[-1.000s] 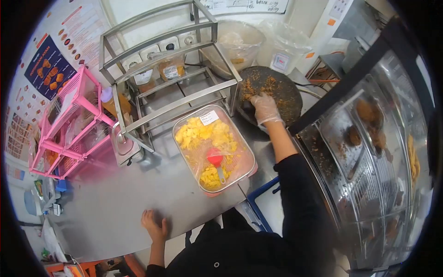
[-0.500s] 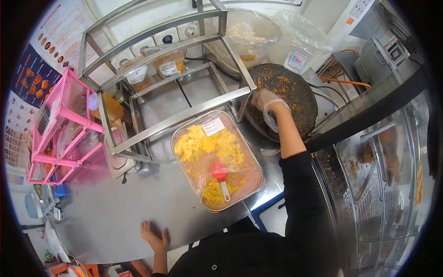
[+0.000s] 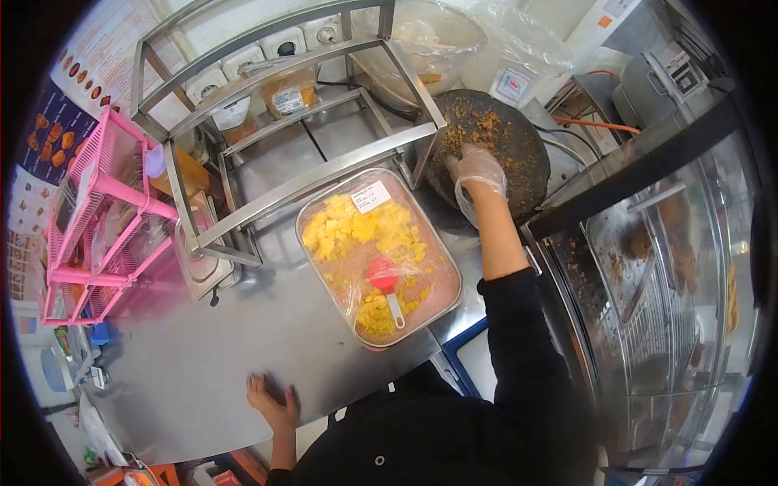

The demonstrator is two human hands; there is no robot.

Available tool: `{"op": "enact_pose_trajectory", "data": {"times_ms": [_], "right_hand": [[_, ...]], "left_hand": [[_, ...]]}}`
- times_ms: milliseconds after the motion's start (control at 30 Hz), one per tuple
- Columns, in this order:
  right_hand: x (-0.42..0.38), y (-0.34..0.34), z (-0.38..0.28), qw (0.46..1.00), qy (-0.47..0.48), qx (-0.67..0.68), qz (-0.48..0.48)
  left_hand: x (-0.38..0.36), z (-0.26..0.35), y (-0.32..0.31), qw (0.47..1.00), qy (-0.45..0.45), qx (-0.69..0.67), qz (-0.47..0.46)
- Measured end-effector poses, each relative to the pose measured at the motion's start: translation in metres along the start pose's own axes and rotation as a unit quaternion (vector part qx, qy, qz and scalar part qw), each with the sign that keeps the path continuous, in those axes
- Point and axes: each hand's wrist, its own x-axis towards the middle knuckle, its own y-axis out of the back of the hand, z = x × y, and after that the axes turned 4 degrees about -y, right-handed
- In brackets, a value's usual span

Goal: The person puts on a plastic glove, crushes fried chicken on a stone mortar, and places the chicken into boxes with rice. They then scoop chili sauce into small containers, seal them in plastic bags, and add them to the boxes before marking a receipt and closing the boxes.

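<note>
My right hand (image 3: 476, 172), in a clear plastic glove, reaches over a dark round stone-like dish (image 3: 531, 166). Its fingers are bunched and point down at the dish; what they hold, if anything, is hidden. Orange-brown crumbs (image 3: 486, 125) lie scattered on the dish, thickest beyond the fingers. My bare left hand (image 3: 272, 402) rests at the counter's front edge with fingers spread, holding nothing. Between the hands lies a tray (image 3: 328, 293) under clear plastic film, with a white label (image 3: 370, 196). Yellow pieces (image 3: 344, 223) and a red scoop (image 3: 382, 275) with a white handle show on it.
A metal rack frame (image 3: 324, 186) stands behind the tray on the steel counter (image 3: 203, 356). Pink plastic baskets (image 3: 105, 219) are at the left. A large clear bowl (image 3: 421, 49) sits behind the dish. To the right is a glass display case (image 3: 664, 324) with food inside.
My right hand has shifted slightly over the dish, with its fingers now pointing more toward the crumbs. The view has tilted a little. My left hand stays at the counter edge.
</note>
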Motion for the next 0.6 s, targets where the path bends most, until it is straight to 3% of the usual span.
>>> {"op": "enact_pose_trajectory", "data": {"times_ms": [67, 100, 200, 267, 300, 367, 433, 467, 500, 533, 600], "right_hand": [[0.015, -0.003, 0.014, 0.999, -0.015, 0.023, -0.037], [0.056, -0.033, 0.033, 0.980, 0.139, -0.070, -0.123], [0.062, -0.035, 0.035, 0.993, 0.065, 0.016, -0.096], [0.036, -0.027, 0.037, 0.994, 0.066, 0.026, -0.086], [-0.016, 0.009, 0.029, 0.994, 0.089, 0.009, -0.062], [-0.079, 0.038, 0.052, 0.974, 0.158, 0.109, -0.117], [-0.152, 0.030, 0.095, 0.936, 0.307, 0.160, -0.061], [-0.196, 0.025, 0.110, 0.928, 0.317, 0.188, -0.064], [-0.230, 0.003, 0.139, 0.952, 0.283, 0.110, -0.036], [-0.273, 0.008, 0.140, 0.975, 0.195, 0.084, -0.065], [-0.319, -0.034, 0.173, 0.990, 0.107, -0.070, 0.054]], "left_hand": [[-0.002, -0.006, -0.001, 1.000, -0.013, 0.006, 0.008], [-0.002, -0.009, -0.006, 1.000, -0.021, 0.009, 0.012], [-0.003, -0.006, 0.000, 1.000, -0.025, 0.006, 0.004], [-0.004, -0.006, -0.004, 1.000, -0.025, 0.007, 0.012], [-0.002, -0.006, -0.005, 1.000, -0.026, 0.008, 0.016], [-0.005, -0.007, -0.004, 0.999, -0.027, 0.009, 0.021], [-0.006, -0.009, -0.004, 1.000, -0.024, -0.003, 0.014], [-0.006, -0.010, -0.003, 1.000, -0.024, -0.010, 0.010], [-0.006, -0.010, -0.003, 1.000, -0.024, -0.018, 0.009], [-0.006, -0.010, -0.002, 0.999, -0.022, -0.025, 0.012], [-0.007, -0.008, -0.001, 0.999, -0.015, -0.034, 0.015]]}}
